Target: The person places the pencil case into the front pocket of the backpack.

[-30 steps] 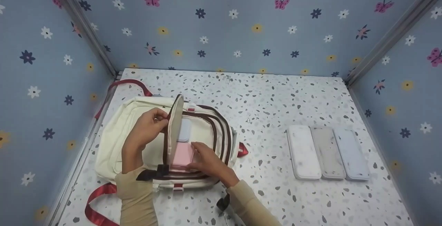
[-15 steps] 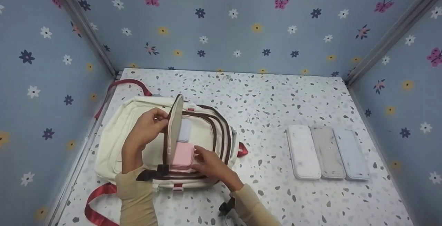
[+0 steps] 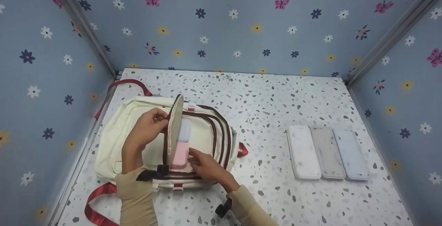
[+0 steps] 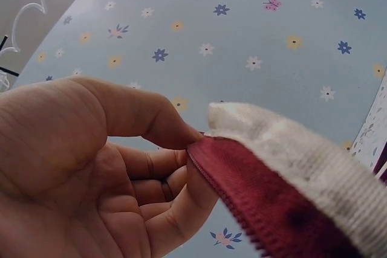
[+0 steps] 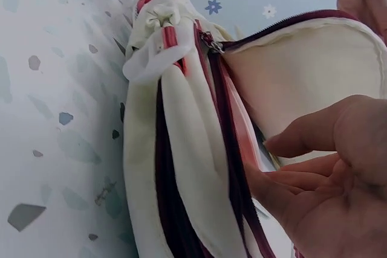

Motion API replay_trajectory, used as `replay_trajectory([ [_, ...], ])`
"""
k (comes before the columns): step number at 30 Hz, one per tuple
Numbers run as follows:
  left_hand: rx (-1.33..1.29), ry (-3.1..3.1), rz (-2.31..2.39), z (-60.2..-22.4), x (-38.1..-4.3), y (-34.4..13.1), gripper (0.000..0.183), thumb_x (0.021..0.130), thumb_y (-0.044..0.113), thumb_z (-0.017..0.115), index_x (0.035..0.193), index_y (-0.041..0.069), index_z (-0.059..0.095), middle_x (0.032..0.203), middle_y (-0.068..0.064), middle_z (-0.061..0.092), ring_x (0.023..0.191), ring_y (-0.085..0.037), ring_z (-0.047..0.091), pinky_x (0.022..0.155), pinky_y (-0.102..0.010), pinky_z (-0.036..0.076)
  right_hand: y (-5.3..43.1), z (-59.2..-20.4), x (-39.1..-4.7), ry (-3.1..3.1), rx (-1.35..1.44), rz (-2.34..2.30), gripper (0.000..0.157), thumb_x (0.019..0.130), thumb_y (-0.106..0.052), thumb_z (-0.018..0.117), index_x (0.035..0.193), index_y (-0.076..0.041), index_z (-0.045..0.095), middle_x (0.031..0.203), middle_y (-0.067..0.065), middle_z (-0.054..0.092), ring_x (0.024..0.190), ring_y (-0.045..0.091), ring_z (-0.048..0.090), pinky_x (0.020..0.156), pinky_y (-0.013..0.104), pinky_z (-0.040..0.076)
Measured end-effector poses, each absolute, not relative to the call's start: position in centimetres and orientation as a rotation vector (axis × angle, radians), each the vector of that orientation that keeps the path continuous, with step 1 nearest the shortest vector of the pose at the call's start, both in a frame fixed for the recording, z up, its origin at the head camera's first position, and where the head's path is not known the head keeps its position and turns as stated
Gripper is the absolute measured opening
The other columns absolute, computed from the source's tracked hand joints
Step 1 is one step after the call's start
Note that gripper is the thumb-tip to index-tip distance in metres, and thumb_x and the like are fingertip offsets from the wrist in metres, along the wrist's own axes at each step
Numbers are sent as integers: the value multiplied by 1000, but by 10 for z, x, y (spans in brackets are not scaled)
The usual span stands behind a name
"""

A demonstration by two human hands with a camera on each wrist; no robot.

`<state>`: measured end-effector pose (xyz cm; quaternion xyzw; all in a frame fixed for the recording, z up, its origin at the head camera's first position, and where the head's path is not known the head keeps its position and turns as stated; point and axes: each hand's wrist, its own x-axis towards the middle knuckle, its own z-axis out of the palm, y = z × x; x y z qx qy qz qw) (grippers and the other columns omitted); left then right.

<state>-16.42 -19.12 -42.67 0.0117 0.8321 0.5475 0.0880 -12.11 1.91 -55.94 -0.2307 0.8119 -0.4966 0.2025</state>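
A cream backpack (image 3: 115,143) with dark red zippers lies on its back at the left of the speckled table. My left hand (image 3: 146,129) pinches the zippered edge of its front pocket flap (image 3: 174,126) between thumb and fingers and holds it raised; the left wrist view shows the dark red zipper tape (image 4: 242,179) in that pinch. Inside the pocket, a flat pink case (image 3: 180,154) sits beside a pale blue case (image 3: 184,131), both partly hidden by the flap. My right hand (image 3: 207,165) has its fingertips at the pink case's near edge, with thumb and fingers spread apart.
Three long flat cases lie side by side at the right: a white one (image 3: 304,151), a grey one (image 3: 328,151) and a light blue one (image 3: 352,153). Red straps (image 3: 98,205) trail from the backpack. Flower-patterned walls (image 3: 221,22) enclose the table on three sides.
The pink case has slid left, further under the flap. My right hand has loosened from its grip on the case and followed its edge. The left hand keeps the flap up.
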Motion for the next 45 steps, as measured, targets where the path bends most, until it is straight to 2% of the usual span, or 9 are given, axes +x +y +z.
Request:
replay_trajectory([
  [12,21,2490,1640,-428,-165,-190,19,92,5,50,106,-8,52,90,-9,53,69,-8,61,68,-26,53,14,-561,-121,2296,-641,-1356,55,94,1,48,146,2,32,143,15,46,122,26,57,97,27,47],
  [19,26,2488,1648,-429,-165,-192,20,92,5,50,107,-8,53,90,-9,54,70,-9,61,67,-24,52,18,-562,-123,2319,-596,-1331,56,92,-4,50,146,-2,33,140,15,51,121,25,57,99,29,46],
  [28,33,2500,1621,-429,-164,-194,21,94,9,51,109,-6,53,94,-10,56,71,-8,62,69,-24,52,31,-562,-127,2269,-588,-1495,49,95,-9,53,141,0,41,138,20,49,120,31,57,97,31,47],
  [30,36,2497,1625,-429,-164,-194,21,94,8,51,109,-6,53,93,-10,56,71,-8,62,69,-24,53,35,-551,-126,2251,-596,-1545,47,95,-4,52,140,3,41,136,24,49,119,35,56,98,33,47],
  [36,35,2498,1631,-429,-165,-193,20,93,7,51,107,-7,53,91,-10,54,70,-8,61,67,-23,52,46,-543,-128,2288,-592,-1654,42,94,1,52,135,3,46,130,26,52,117,35,58,97,34,48],
  [41,34,2495,1637,-430,-165,-194,19,93,6,50,107,-7,52,90,-10,55,70,-8,61,67,-23,52,57,-520,-127,2335,-575,-1724,40,92,5,51,132,8,47,128,30,53,115,42,57,96,43,48],
  [45,37,2493,1646,-430,-165,-193,18,93,5,50,106,-8,52,90,-10,55,70,-8,61,68,-24,53,68,-513,-129,2367,-556,-1752,40,92,3,53,132,8,47,127,28,55,114,41,57,97,41,48],
])
